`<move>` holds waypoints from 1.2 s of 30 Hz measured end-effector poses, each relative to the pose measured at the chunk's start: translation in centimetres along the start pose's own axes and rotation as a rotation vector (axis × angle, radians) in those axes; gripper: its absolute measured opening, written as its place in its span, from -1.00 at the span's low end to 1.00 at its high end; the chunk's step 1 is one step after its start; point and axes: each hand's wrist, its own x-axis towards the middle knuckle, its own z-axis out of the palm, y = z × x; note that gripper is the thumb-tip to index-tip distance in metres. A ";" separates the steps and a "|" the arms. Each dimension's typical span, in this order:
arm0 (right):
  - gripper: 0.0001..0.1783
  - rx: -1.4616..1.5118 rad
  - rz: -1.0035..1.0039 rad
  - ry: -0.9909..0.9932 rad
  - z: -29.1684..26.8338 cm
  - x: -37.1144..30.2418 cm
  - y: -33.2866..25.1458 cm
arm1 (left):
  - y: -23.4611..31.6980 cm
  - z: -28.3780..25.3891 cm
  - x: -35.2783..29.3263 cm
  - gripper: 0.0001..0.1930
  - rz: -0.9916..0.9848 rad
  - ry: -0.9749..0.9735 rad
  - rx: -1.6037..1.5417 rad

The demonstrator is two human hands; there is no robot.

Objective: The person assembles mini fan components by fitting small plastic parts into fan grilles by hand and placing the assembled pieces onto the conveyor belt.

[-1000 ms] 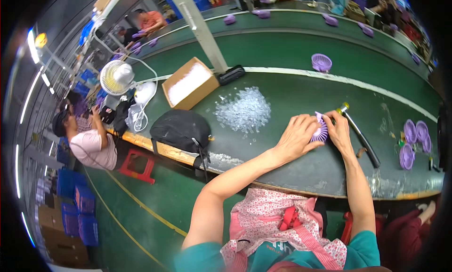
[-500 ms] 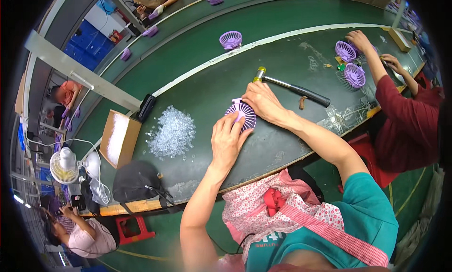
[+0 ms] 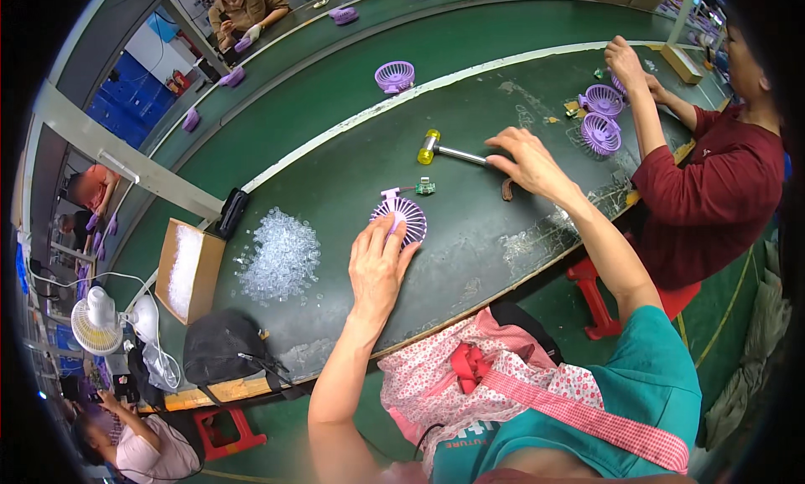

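A round purple fan housing (image 3: 411,218) with dark slots lies on the green work table, and my left hand (image 3: 377,262) holds it down with fingertips on its hub and thumb at its rim. From the stub at its top, a thin wire leads to a small green circuit board (image 3: 425,186). My right hand (image 3: 532,165) is over the handle of a hammer, fingers apart, with no grip on it visible. The hammer (image 3: 429,147) has a yellow-faced head pointing left; most of its dark grip is hidden under that hand.
Left of the housing are a heap of small clear plastic pieces (image 3: 278,256), an open carton (image 3: 201,270) and a black bag (image 3: 225,348). A brown curved scrap (image 3: 507,190) lies near my right hand. A co-worker (image 3: 704,182) handles purple housings at right; a conveyor (image 3: 319,90) runs behind.
My right hand has left the housing and moved right, over the hammer handle. The circuit board beside the housing is now uncovered. My left hand stays on the housing.
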 end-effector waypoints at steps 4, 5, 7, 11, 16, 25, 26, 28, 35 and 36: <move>-0.76 -0.098 -0.011 -0.223 1.4 2.7 -0.5 | 0.1 0.2 -0.1 -0.58 -0.001 0.008 -0.002; -0.76 -0.092 -0.024 -0.227 1.9 3.3 -0.1 | 0.2 0.2 0.0 -0.58 -0.011 0.010 0.008; -0.80 -0.275 -0.092 -0.044 2.9 3.9 0.6 | 0.6 0.2 0.2 -0.58 0.007 0.023 -0.003; -0.83 -0.064 -0.144 0.041 0.2 4.3 -4.6 | 0.3 0.1 -0.2 -0.58 -0.006 0.025 0.013; -0.64 0.283 -0.196 0.074 3.0 0.2 -8.0 | 0.2 0.3 -0.2 -0.57 -0.002 -0.003 0.023; -0.61 0.091 -0.088 -0.152 2.4 -1.0 -10.9 | 0.2 -0.2 -0.3 -0.59 0.010 0.030 0.002; -0.64 0.057 -0.061 -0.169 2.2 -0.5 -10.4 | 0.4 -0.4 0.0 -0.62 -0.003 0.026 0.002; -0.63 0.057 -0.003 -0.098 2.4 -0.3 -9.9 | -0.3 -0.4 -0.4 -0.64 0.000 0.058 -0.040; -0.63 -0.149 -0.002 0.113 3.7 0.4 -5.8 | -6.1 -2.0 1.6 -0.74 -0.190 0.164 0.294; -0.63 -0.191 0.003 0.086 4.1 0.4 -5.6 | -7.4 -2.3 1.6 -0.74 -0.227 0.122 0.365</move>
